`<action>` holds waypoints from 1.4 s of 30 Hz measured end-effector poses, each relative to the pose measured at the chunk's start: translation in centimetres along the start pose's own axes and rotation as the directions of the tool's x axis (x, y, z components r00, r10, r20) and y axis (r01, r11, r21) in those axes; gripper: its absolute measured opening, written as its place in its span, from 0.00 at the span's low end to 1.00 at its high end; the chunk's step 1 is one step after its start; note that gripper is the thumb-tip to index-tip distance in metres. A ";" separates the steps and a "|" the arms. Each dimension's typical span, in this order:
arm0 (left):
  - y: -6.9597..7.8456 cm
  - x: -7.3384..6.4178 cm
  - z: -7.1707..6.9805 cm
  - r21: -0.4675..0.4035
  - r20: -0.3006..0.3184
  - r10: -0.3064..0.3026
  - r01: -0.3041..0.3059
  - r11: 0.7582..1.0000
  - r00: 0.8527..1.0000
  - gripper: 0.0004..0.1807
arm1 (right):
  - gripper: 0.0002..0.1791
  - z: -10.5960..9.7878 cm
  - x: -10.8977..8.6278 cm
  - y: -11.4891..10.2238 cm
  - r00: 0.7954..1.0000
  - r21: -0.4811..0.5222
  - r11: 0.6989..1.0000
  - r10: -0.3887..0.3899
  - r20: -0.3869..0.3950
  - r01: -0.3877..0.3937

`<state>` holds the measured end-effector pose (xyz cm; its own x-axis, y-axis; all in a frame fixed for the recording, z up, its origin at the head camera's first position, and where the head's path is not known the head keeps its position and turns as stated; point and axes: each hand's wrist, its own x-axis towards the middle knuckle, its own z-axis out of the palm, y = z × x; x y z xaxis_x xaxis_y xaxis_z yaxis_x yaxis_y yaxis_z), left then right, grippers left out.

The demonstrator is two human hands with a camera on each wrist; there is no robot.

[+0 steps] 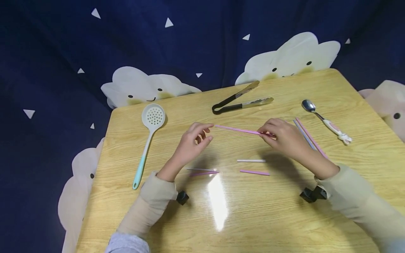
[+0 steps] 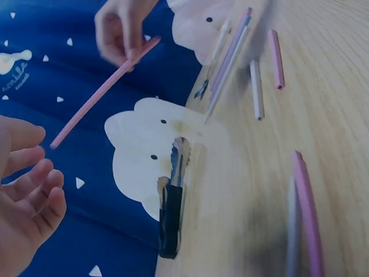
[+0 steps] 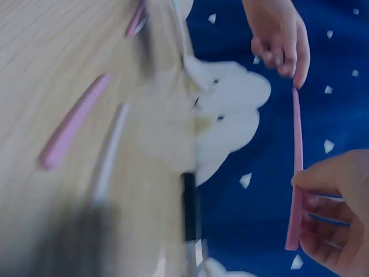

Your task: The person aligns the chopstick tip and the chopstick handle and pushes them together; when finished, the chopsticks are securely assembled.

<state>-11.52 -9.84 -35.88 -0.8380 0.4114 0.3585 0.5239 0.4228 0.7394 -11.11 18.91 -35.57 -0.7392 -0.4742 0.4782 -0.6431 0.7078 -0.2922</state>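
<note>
My right hand (image 1: 283, 137) pinches a long pink straw (image 1: 235, 129) near one end, between thumb and fingers, above the table. The straw's free end points at my left hand (image 1: 194, 142). The left fingers are loosely bent and hold nothing; in the left wrist view a small gap shows between them and the straw tip (image 2: 55, 144). Below the hands lie a short white straw (image 1: 251, 161) and a short pink straw (image 1: 254, 172). To their left, another short pink straw (image 1: 204, 173) lies against a pale one (image 1: 200, 169).
Black-handled tongs (image 1: 232, 108) lie spread at the back of the wooden table (image 1: 253, 218). A slotted skimmer (image 1: 153, 117) is at the left. On the right are a spoon (image 1: 330, 125) with a rabbit handle and long pink (image 1: 311, 137) and blue (image 1: 302, 130) straws, partly behind the right arm.
</note>
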 end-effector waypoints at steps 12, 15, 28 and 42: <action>-1.9 -1.5 -0.3 0.085 0.021 -0.096 0.094 0.992 0.995 0.14 | 0.07 1.5 -4.8 6.1 0.877 -0.067 0.921 0.386 0.285 -0.383; -2.5 -1.9 -0.3 0.101 0.027 -0.105 0.102 0.990 0.994 0.13 | 0.08 1.8 -5.3 6.6 0.854 -0.086 0.906 0.420 0.306 -0.414; -3.8 -3.3 -0.4 0.199 0.055 -0.140 0.126 0.972 0.989 0.10 | 0.08 2.2 -5.6 7.0 0.755 -0.134 0.853 0.512 0.410 -0.505; -4.9 -5.2 0.3 0.344 0.175 -0.229 0.159 0.926 0.957 0.08 | 0.06 3.1 -5.1 5.8 0.841 -0.207 0.898 0.438 0.319 -0.389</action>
<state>-9.68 -13.81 -41.49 -0.8957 0.4386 0.0737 0.4043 0.7341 0.5456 -11.70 23.84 -42.26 -0.9667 -0.2558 0.0104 -0.2486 0.9282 -0.2770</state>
